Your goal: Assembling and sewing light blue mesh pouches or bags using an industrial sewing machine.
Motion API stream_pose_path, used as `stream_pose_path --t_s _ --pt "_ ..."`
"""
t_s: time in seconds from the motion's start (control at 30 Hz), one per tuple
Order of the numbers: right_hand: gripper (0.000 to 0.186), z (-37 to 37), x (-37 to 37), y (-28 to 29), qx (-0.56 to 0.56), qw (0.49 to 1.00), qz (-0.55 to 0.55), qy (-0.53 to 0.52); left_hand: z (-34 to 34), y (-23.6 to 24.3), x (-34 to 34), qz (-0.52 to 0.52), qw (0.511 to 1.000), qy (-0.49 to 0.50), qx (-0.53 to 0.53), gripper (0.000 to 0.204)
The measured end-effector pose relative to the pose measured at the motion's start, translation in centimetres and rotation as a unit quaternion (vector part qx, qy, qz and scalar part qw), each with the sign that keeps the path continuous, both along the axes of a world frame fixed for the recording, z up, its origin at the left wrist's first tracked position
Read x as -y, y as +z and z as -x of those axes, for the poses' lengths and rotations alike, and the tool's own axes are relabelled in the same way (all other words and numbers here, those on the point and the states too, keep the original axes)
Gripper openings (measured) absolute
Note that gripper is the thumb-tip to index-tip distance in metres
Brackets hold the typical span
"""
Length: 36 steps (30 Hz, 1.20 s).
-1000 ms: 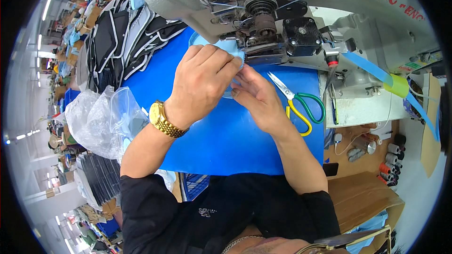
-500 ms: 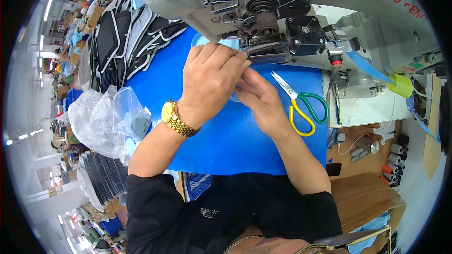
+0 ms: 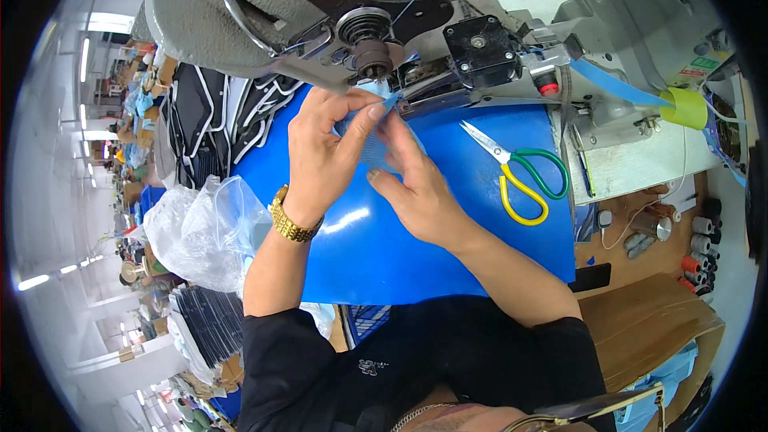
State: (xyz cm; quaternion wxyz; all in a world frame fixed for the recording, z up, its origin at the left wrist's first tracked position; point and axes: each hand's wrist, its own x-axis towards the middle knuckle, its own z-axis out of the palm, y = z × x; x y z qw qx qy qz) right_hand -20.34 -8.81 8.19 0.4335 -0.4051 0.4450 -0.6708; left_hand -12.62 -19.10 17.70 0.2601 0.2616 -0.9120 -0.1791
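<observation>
My left hand (image 3: pixel 320 156) pinches a light blue mesh piece (image 3: pixel 372 148) with thumb and fingers beside the needle area of a grey sewing machine (image 3: pixel 480 42). A darker blue binding shows at the piece's upper edge. My right hand (image 3: pixel 420 200) is just below and to the right, fingers curled round the piece's side, fingertips partly hidden by it. Scissors with yellow and green handles (image 3: pixel 524 192) lie open on the blue mat (image 3: pixel 376 272), right of my right hand. Blue tape (image 3: pixel 608 80) runs through a yellow-green holder at the machine's right.
A pile of black panels with white piping (image 3: pixel 204 120) sits back left, with crumpled clear plastic bags (image 3: pixel 196 232) in front. Thread cones (image 3: pixel 702 244) and a cardboard box (image 3: pixel 640 328) are at lower right. Shelves of goods line the far left.
My left hand has turned, showing its thumb along the mesh piece, where before its back covered it. The view has shifted, so the machine head appears further left.
</observation>
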Motion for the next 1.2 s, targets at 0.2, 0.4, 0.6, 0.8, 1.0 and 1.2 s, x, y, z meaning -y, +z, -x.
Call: stream_pose_path --t_s 0.2,0.4,0.6,0.8,1.0,1.2 --pt "0.068 0.3 1.1 -0.7 0.045 0.998 0.021 0.028 -0.1 0.0 -0.7 0.162 0.985 -0.057 0.032 0.019" --pt "0.06 1.3 -0.9 -0.4 0.053 0.998 -0.004 0.016 0.0 -0.6 -1.6 0.21 0.975 -0.061 0.031 0.026" --pt "0.032 5.0 -3.0 1.3 0.001 0.995 -0.092 -0.04 -0.1 -0.9 -1.6 0.235 0.97 -0.059 0.01 0.023" --pt "0.013 13.1 -6.5 5.0 -0.077 0.964 -0.043 -0.25 -0.6 -1.0 -1.0 0.241 0.968 -0.061 -0.021 0.023" --pt "0.016 14.7 -5.5 6.5 -0.11 0.973 -0.035 -0.198 -1.0 -0.7 -0.7 0.243 0.969 -0.053 -0.015 0.026" --pt "0.021 14.1 -5.5 5.0 -0.056 0.979 -0.015 -0.193 -1.5 -0.4 -0.2 0.238 0.97 -0.059 -0.007 0.022"
